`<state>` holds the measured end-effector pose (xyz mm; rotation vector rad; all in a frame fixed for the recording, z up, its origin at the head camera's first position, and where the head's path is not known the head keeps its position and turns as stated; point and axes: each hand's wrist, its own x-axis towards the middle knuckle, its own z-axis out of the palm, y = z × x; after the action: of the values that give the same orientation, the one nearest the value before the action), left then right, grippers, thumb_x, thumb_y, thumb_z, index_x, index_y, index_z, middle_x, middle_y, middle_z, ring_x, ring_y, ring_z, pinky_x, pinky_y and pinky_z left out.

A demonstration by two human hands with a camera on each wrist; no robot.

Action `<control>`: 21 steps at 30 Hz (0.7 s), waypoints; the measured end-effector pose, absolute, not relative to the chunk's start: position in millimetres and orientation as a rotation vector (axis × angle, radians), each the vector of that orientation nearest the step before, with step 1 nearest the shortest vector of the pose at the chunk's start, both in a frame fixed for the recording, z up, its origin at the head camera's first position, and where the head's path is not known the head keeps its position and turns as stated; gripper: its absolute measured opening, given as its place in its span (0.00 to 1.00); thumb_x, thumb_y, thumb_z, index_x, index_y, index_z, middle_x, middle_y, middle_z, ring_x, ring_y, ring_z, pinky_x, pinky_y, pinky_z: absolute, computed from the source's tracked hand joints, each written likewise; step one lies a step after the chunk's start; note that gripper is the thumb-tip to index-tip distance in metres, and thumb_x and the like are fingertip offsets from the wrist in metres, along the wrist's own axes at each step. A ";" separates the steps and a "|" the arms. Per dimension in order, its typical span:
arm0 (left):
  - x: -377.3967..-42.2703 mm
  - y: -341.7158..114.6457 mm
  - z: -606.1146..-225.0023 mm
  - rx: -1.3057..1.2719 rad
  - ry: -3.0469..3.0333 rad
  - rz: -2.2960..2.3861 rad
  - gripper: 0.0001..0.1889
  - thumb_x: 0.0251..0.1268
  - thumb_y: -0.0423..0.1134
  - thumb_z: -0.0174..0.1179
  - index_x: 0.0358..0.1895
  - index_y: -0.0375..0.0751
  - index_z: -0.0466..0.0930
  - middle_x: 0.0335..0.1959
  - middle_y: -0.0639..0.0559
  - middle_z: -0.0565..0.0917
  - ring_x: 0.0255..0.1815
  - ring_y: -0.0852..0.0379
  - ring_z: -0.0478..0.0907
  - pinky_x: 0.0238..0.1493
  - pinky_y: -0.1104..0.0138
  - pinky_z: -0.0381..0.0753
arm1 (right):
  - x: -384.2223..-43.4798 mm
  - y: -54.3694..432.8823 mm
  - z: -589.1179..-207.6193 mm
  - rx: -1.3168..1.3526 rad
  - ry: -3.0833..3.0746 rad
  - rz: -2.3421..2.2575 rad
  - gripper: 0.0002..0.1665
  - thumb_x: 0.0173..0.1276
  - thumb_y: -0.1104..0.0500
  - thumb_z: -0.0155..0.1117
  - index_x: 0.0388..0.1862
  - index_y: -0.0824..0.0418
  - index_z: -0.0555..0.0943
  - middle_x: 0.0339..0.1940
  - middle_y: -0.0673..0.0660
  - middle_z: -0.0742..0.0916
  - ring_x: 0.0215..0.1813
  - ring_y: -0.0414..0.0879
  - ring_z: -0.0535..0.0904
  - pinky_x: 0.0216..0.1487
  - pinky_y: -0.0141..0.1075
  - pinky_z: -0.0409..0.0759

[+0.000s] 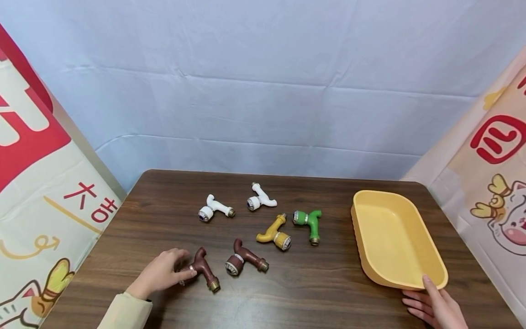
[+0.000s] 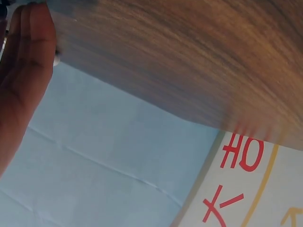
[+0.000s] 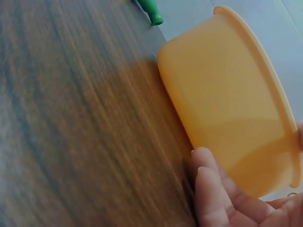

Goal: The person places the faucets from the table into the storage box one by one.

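At the near left of the table, my left hand (image 1: 162, 270) has its thumb and fingers around the knob end of a dark brown tap (image 1: 203, 267), whose brass threaded end points toward me. The left wrist view shows only the edge of that hand (image 2: 26, 71). My right hand (image 1: 437, 305) holds the near right corner of a yellow plastic basin (image 1: 394, 237), thumb over the rim and fingers against the outer wall. In the right wrist view those fingers (image 3: 210, 184) press low on the basin's side (image 3: 227, 104). The basin's inside is bare.
Right of the left hand lies a second brown tap (image 1: 245, 259). Farther back are a yellow tap (image 1: 271, 231), a green tap (image 1: 312, 225) and two white taps (image 1: 213, 207) (image 1: 261, 197). A pale cloth (image 1: 263, 105) hangs behind the table, with printed banners at both sides.
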<state>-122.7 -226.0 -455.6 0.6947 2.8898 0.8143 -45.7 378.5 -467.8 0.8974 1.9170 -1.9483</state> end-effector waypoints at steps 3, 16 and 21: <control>-121.8 -225.2 -456.8 0.709 2.862 0.838 0.20 0.50 0.50 0.66 0.36 0.36 0.78 0.22 0.58 0.70 0.22 0.66 0.65 0.22 0.71 0.65 | -45.6 379.1 -468.0 0.905 1.913 -1.957 0.45 0.63 0.31 0.39 0.56 0.70 0.54 0.29 0.55 0.85 0.34 0.48 0.83 0.41 0.44 0.79; -122.7 -221.8 -460.1 0.716 2.792 0.807 0.15 0.48 0.49 0.68 0.25 0.46 0.73 0.18 0.60 0.67 0.19 0.69 0.60 0.18 0.72 0.62 | -44.7 379.1 -469.4 0.898 1.919 -1.965 0.42 0.63 0.31 0.39 0.55 0.67 0.54 0.29 0.55 0.85 0.34 0.48 0.83 0.40 0.44 0.79; -124.4 -221.0 -458.4 0.709 2.758 0.761 0.15 0.46 0.48 0.69 0.27 0.45 0.74 0.18 0.61 0.67 0.19 0.68 0.60 0.19 0.71 0.61 | -44.1 378.8 -469.4 0.888 1.934 -1.958 0.42 0.64 0.32 0.39 0.55 0.68 0.54 0.29 0.55 0.85 0.34 0.48 0.83 0.40 0.44 0.79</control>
<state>-124.4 -221.0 -458.4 0.7086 2.7583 0.7612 -44.1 378.8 -469.4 0.8885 1.9344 -1.9578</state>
